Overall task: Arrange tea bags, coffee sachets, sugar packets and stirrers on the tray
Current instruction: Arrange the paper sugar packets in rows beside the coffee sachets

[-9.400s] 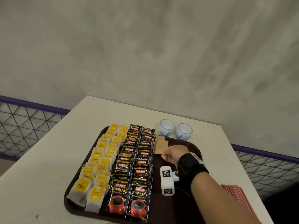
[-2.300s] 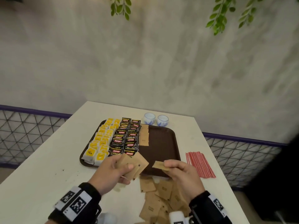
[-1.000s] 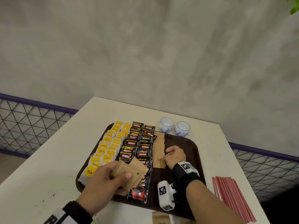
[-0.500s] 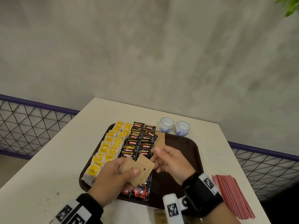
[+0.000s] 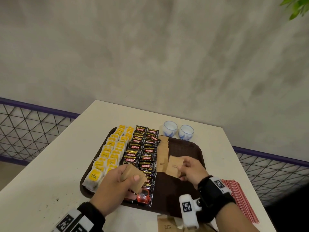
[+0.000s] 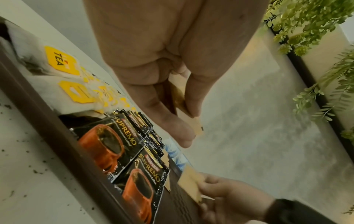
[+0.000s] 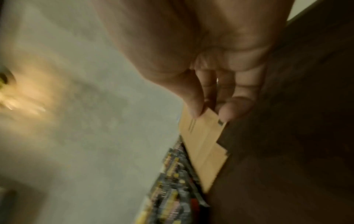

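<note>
A brown tray [image 5: 192, 148] on the white table holds rows of yellow tea bags [image 5: 113, 153], black coffee sachets [image 5: 142, 151] and a single line of brown sugar packets [image 5: 163, 153]. My left hand [image 5: 128, 175] grips a small stack of sugar packets [image 5: 135, 179] above the tray's near left part. My right hand [image 5: 181, 166] pinches one sugar packet [image 5: 173, 166] just above the near end of the sugar line. In the right wrist view that packet [image 7: 203, 125] hangs between thumb and fingertips. Red stirrers [image 5: 239, 200] lie on the table right of the tray.
Two small white-and-blue cups [image 5: 169, 130] stand behind the tray's far edge. More loose sugar packets [image 5: 167, 225] lie on the table in front of the tray. The tray's right half is bare. A mesh railing runs behind the table on both sides.
My right hand left the sugar line, reached to the stack in my left hand, and now holds one packet drawn from it over the tray. The left hand stayed put.
</note>
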Tool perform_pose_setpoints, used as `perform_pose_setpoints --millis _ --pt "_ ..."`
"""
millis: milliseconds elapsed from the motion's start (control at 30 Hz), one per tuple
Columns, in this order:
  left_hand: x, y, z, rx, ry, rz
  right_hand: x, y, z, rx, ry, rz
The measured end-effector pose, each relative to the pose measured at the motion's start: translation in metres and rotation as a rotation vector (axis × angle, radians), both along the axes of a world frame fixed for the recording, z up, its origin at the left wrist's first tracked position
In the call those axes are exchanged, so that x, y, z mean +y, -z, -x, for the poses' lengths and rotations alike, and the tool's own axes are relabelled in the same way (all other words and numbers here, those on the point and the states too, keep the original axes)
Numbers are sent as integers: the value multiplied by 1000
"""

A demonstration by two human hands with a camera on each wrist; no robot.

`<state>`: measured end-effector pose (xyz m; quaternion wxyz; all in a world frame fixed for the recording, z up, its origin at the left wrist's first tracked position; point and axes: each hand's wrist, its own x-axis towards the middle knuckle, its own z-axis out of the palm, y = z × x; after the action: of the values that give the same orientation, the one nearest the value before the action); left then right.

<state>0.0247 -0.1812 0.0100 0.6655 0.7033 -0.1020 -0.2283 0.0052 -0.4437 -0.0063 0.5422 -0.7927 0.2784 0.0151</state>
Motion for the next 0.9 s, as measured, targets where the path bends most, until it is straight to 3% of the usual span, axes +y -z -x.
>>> perform_pose_setpoints --millis 133,267,533,667,733,833,900 --pt "2 0 -1 -9 7 -15 -1 23 -27 109 -47 146" --pt "9 4 -6 -23 -15 -42 5 35 -41 109 10 142" --pt "6 3 -4 -59 -17 -61 14 41 -45 122 27 325" --pt "0 -1 -2 -103 19 -82 17 24 -31 75 -4 402" --pt "-3 -2 -3 -60 40 -46 27 5 -15 -4 -100 266" --pt "-10 0 -5 28 41 22 50 -24 14 -90 -305 -233" --pt "-16 0 -3 37 40 60 62 -33 30 -129 -392 -420"
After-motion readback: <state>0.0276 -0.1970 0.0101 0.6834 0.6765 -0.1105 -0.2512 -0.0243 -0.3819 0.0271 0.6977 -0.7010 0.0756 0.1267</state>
